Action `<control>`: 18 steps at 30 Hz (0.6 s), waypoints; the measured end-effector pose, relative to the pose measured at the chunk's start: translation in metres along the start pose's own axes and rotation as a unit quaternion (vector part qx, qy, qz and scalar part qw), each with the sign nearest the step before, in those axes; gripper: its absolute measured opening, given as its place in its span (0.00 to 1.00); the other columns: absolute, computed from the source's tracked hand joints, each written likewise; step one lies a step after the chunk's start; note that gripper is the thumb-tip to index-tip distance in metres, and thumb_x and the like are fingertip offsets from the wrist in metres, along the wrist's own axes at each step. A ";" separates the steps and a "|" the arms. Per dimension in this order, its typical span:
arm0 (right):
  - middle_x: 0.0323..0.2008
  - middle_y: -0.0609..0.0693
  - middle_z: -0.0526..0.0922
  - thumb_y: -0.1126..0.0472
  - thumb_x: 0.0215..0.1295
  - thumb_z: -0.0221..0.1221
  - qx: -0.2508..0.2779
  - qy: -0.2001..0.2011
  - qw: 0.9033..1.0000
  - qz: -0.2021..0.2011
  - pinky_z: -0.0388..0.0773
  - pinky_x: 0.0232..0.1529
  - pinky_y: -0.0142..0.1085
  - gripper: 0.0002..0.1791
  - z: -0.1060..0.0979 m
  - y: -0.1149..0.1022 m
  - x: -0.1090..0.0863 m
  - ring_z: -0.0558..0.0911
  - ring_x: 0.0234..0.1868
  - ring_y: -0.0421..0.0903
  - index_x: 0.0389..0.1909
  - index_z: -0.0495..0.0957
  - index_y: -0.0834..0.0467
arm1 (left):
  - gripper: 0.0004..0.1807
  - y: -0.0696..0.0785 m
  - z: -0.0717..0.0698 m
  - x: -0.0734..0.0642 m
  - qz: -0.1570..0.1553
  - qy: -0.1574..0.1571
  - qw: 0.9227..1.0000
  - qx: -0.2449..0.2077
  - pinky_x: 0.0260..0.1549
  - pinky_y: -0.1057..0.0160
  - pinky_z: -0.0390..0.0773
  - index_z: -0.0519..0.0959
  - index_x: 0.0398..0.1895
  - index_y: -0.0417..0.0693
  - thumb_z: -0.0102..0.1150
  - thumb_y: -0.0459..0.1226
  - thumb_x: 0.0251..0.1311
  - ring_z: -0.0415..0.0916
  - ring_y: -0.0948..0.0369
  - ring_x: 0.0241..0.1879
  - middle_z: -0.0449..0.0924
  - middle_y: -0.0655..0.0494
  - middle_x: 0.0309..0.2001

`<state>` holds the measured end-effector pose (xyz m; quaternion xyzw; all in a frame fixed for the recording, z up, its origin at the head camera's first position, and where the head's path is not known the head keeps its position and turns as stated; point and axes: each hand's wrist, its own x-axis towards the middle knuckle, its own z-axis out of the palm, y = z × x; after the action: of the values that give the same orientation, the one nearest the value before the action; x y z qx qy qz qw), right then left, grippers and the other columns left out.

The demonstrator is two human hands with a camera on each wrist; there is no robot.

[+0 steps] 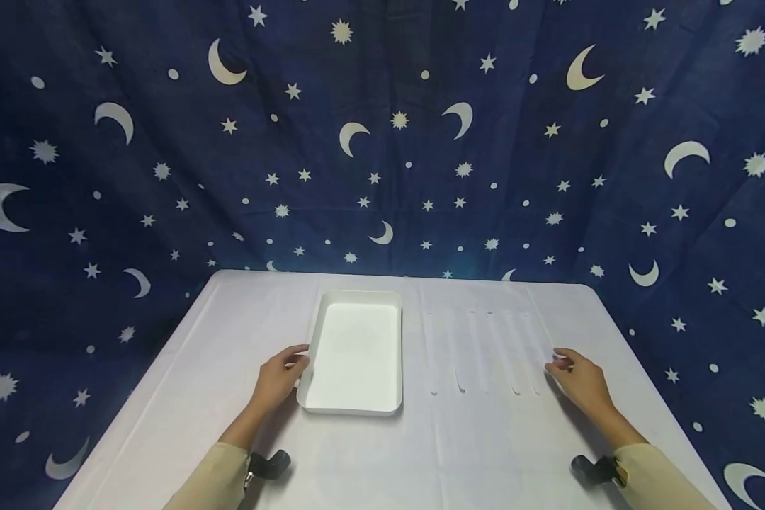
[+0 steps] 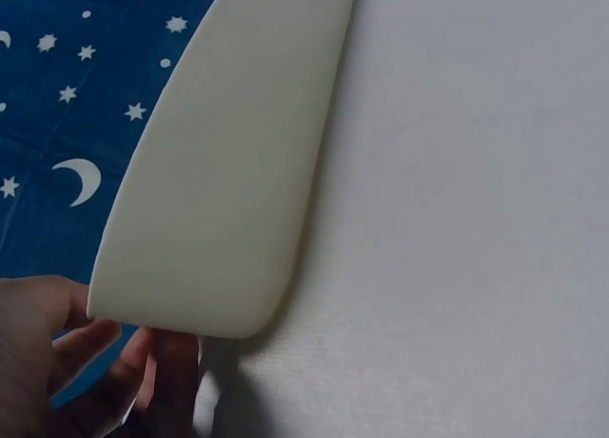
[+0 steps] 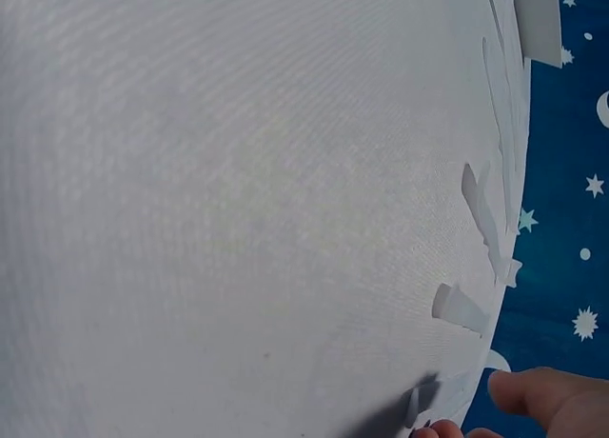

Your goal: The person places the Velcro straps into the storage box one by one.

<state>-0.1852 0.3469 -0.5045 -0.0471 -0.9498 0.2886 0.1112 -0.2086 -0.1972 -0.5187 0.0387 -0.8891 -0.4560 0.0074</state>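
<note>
A shallow white rectangular tray [image 1: 355,354] sits on the white-covered table, its inside bare. My left hand [image 1: 282,373] is at the tray's left side, fingertips right at the outer wall. In the left wrist view, the fingers [image 2: 176,376] show beneath the pale tray wall [image 2: 209,171]. Several thin white strips [image 1: 461,379] lie roughly side by side to the right of the tray, some with curled ends. My right hand [image 1: 580,380] is low over the table beside the rightmost strip, fingers loosely bent. The right wrist view shows its thumb [image 3: 538,395] apart from the fingertips.
The white tablecloth [image 1: 185,404] covers the table and has faint creases. A dark blue curtain [image 1: 395,142] with moons and stars hangs behind the table and along both sides. Each wrist wears a black camera mount, the left one [image 1: 270,465] near the tabletop.
</note>
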 end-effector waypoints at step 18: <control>0.30 0.61 0.85 0.63 0.55 0.65 -0.015 -0.032 0.999 0.022 0.78 0.30 0.40 0.21 0.001 -0.001 0.001 0.83 0.33 0.56 0.45 0.79 0.75 | 0.25 -0.005 -0.005 -0.010 -0.018 -0.023 1.000 0.004 0.49 0.49 0.84 0.74 0.65 0.47 0.58 0.45 0.66 0.81 0.45 0.52 0.81 0.40 0.54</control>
<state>-0.1859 0.3455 -0.5044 -0.0602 -0.9557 0.2784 0.0736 -0.1982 -0.2038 -0.5197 0.0443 -0.8901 -0.4532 -0.0210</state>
